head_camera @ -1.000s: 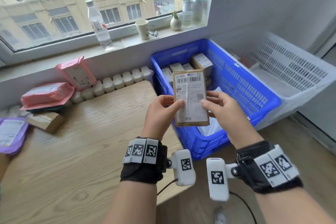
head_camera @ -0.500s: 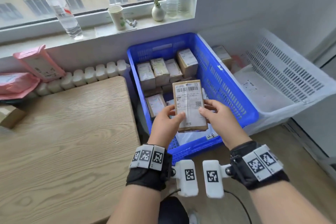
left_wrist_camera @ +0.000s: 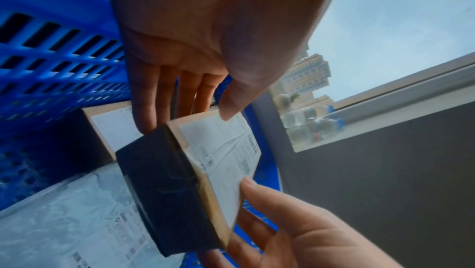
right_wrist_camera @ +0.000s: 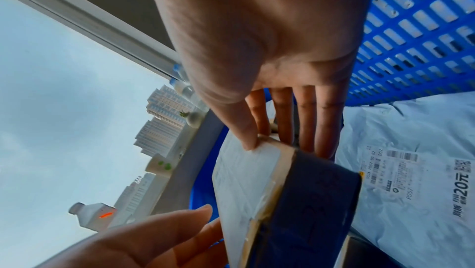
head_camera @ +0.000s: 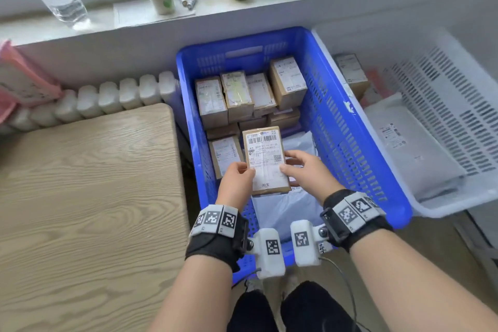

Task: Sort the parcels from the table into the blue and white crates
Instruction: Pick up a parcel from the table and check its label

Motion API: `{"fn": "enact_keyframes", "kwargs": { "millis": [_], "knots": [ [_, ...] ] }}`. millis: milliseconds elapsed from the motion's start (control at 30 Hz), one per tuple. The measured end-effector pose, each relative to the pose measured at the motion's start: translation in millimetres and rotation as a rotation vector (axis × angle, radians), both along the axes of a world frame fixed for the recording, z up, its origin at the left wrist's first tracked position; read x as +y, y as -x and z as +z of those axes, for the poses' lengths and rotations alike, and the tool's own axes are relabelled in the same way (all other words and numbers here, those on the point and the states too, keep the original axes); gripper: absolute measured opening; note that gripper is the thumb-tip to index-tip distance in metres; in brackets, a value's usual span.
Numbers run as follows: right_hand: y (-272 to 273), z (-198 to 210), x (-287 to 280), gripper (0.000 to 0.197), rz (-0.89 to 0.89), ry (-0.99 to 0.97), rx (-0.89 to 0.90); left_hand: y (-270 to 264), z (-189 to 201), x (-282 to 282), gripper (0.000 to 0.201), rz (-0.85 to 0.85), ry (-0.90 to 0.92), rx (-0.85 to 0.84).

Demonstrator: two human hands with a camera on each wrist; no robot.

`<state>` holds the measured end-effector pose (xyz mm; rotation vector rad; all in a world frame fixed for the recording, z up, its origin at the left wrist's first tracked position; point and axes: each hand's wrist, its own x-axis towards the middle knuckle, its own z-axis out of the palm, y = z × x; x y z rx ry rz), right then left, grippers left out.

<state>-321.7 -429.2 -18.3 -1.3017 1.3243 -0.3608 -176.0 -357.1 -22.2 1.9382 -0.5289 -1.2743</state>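
1. Both hands, left (head_camera: pixel 237 180) and right (head_camera: pixel 307 172), pinched the small brown cardboard parcel with a white label (head_camera: pixel 265 159), mid-frame above the blue slotted plastic crate (head_camera: pixel 350 127).
2. Released tilted, it could topple off the stacked boxes (head_camera: pixel 242 94).

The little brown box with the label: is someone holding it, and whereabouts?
Yes. Both hands hold the brown box over the blue crate: the left hand pinches its left edge, the right hand its right edge, thumbs on the labelled face, fingers behind.
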Motion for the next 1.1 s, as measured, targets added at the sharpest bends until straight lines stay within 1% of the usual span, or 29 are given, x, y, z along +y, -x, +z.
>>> {"fn": "enact_keyframes", "kwargs": {
  "millis": [100, 167, 267, 333, 467, 500, 600, 700, 800, 867, 967, 1033, 1100],
  "knots": [
    [-15, -16, -23, 0.039, 0.086, -0.065, 0.019, -7, -14, -13, 0.023, 0.065, -0.031, 0.021],
    [-27, -30, -41, 0.04, 0.143, -0.104, 0.028, -13, -24, -23, 0.029, 0.104, -0.023, 0.024],
    [-47, -53, -65, 0.042, 0.228, -0.159, 0.04, -19, -37, -35, 0.041, 0.131, -0.058, -0.019],
    [-59, -70, -79, 0.044, 0.283, -0.193, 0.06, -22, -49, -43, 0.046, 0.137, -0.087, -0.062],
    [-83, -101, -104, 0.05, 0.385, -0.243, 0.086, -31, -79, -60, 0.042, 0.178, -0.137, -0.117],
    [-88, -108, -110, 0.05, 0.409, -0.246, 0.097, -33, -86, -64, 0.041, 0.202, -0.145, -0.119],
    [-107, -126, -126, 0.04, 0.466, -0.247, 0.128, -40, -109, -79, 0.04, 0.287, -0.181, -0.13],
    [-126, -143, -137, 0.043, 0.533, -0.207, 0.164, -47, -129, -92, 0.04, 0.355, -0.192, -0.131],
    [-141, -161, -143, 0.054, 0.527, -0.191, 0.169, -56, -143, -101, 0.046, 0.39, -0.194, -0.148],
    [-146, -167, -145, 0.056, 0.499, -0.188, 0.17, -61, -148, -102, 0.048, 0.418, -0.204, -0.151],
    [-150, -173, -146, 0.059, 0.472, -0.2, 0.171, -61, -153, -97, 0.048, 0.413, -0.344, -0.184],
    [-151, -175, -147, 0.056, 0.467, -0.174, 0.188, -54, -152, -94, 0.041, 0.447, -0.417, -0.218],
    [-154, -176, -148, 0.05, 0.494, -0.114, 0.206, -46, -148, -92, 0.029, 0.467, -0.417, -0.28]
  ]
}}
